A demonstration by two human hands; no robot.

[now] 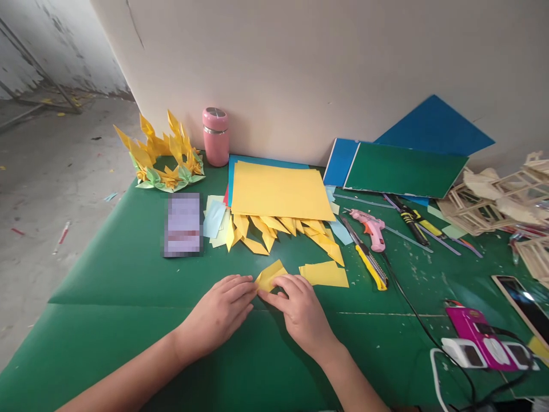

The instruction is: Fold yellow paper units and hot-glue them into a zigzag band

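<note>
A small yellow paper piece (269,273) lies on the green table cover (128,274), partly folded. My left hand (221,315) presses its left edge with curled fingertips. My right hand (298,312) pinches and presses its near right edge, fingers bent over the paper. Just to the right lie flat yellow paper pieces (325,274). Behind them is a row of several folded yellow paper points (278,229) and a stack of yellow sheets (278,191).
A yellow and green paper flower wreath (160,157) and a pink flask (215,136) stand at the back. A phone (183,224), pink glue gun (371,227), yellow cutter (371,263), power strip (484,352) and wooden stick models (497,197) lie around.
</note>
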